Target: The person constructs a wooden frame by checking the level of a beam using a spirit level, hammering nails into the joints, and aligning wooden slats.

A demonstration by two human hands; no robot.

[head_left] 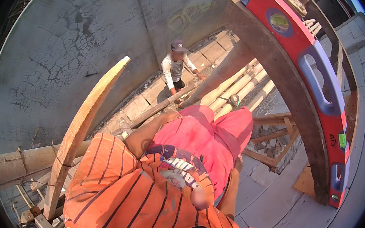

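Note:
My left hand [171, 116] lies on the side of my left thigh, over the pink-red trousers [198, 131]. Its fingers seem laid flat on the cloth, with nothing in them. Against the outer side of my right leg is my right hand [238, 163]; its fingers are mostly hidden by the leg. A long red spirit level [306, 42] with purple-grey handles rests along a dark wooden beam [283, 75] on my right, apart from both hands. Pale bamboo poles [248, 87] run below and beyond my knees.
A rough wooden post [83, 122] stands at my left, beside a thick bamboo pole [32, 165]. Far below, a capped person [176, 67] reaches toward a pole near a tall grey wall [69, 54]. A wooden frame [272, 142] and a grey block wall [266, 201] are to the right.

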